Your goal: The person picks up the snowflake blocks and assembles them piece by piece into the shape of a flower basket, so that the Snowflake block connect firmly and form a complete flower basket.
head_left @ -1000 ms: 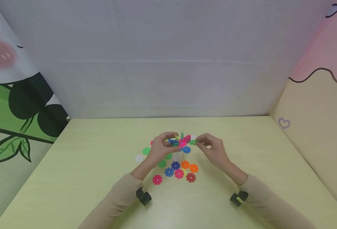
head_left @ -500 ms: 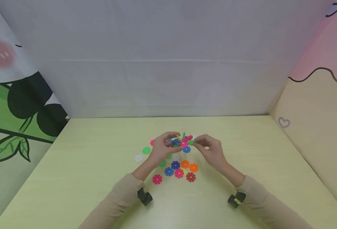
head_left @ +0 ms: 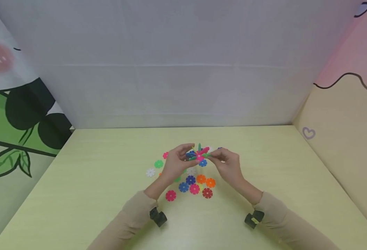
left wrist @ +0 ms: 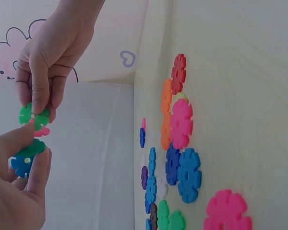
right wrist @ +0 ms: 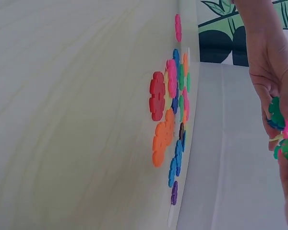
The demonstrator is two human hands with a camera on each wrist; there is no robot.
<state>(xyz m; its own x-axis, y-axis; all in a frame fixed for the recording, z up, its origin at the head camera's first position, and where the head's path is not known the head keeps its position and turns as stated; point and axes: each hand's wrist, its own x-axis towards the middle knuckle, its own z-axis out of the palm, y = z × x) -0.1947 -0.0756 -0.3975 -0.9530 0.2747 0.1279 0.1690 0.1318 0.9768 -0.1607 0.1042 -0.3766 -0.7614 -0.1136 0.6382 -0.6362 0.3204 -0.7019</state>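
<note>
A: While both hands are lifted over the table [head_left: 77,194], what lies nearest on it?

B: Loose flat discs. Nearest are a pink disc [head_left: 170,195] at left and a red disc [head_left: 207,193] at right. Just beyond them sit a blue disc [head_left: 183,187], a second pink one [head_left: 194,188] and two orange discs [head_left: 205,181], close together. A white disc [head_left: 150,172] and a green disc [head_left: 158,164] lie farther left, apart from that group.

A: Left hand?

B: The left hand [head_left: 177,163] is above the discs, thumb and fingers curled round the left side of the snowflake cluster [head_left: 198,155], a joined piece with blue, green and pink parts. The left wrist view shows a blue piece and a green piece pinched between its thumb and fingers.

A: Right hand?

B: The right hand [head_left: 225,163] pinches a single green snowflake disc [left wrist: 33,116] between thumb and fingertips, and this disc meets the pink part at the cluster's right side.

A: Location of the cluster?

B: In the air between the two hands, above the far part of the scatter. More discs lie beyond it, partly hidden.
</note>
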